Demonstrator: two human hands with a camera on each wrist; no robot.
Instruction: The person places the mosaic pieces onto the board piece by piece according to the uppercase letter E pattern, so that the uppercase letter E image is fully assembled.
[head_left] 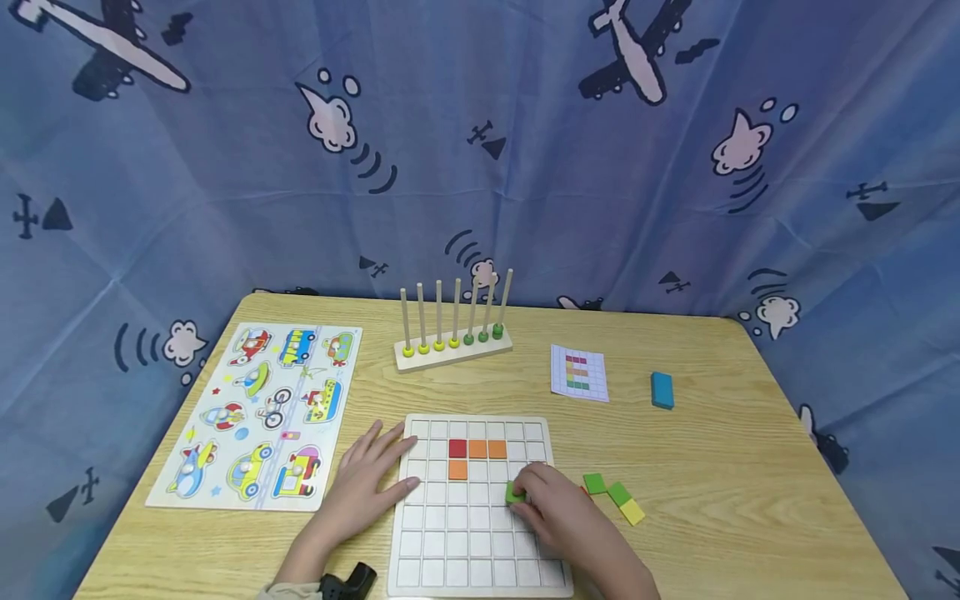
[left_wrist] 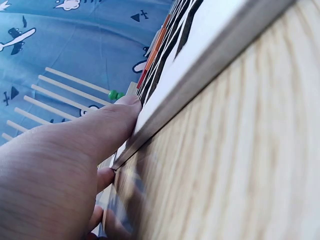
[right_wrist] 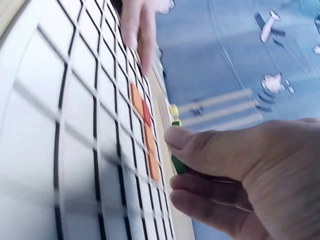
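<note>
One green tile (head_left: 513, 494) is pinched by the fingers of the right hand (head_left: 557, 507) over the gridded board (head_left: 446, 546); the left hand (head_left: 362, 485), fingers spread, touches the board's left edge.

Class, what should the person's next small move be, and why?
Probably lower the green tile onto a bare part of the grid board: the right hand pinches that tile over the board, and the left hand touches the board's edge, which may help steady it. Exactly where is unclear.
</note>
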